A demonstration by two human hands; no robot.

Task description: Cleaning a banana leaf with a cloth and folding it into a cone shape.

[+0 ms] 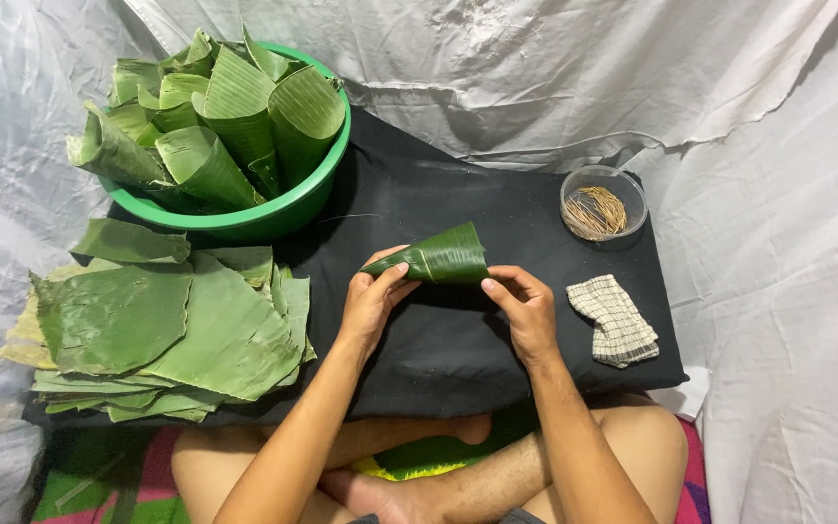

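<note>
Hands hold one green leaf cone (434, 258) above the black cloth; left hand (370, 301) pinches its pointy tip; right hand (524, 306) grips the wide end; flat leaves (167, 325) lie left; green bowl (273, 218) holds more cones.

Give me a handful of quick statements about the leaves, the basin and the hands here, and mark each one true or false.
1. Both hands hold a leaf cone. True: the left hand pinches its narrow tip, the right hand its wide end.
2. The green basin is empty. False: it holds many rolled leaf cones.
3. Flat leaves are stacked below the basin. True.
4. The folded checked cloth lies inside the clear bowl. False: it lies on the black mat; the bowl holds thin sticks.
</note>
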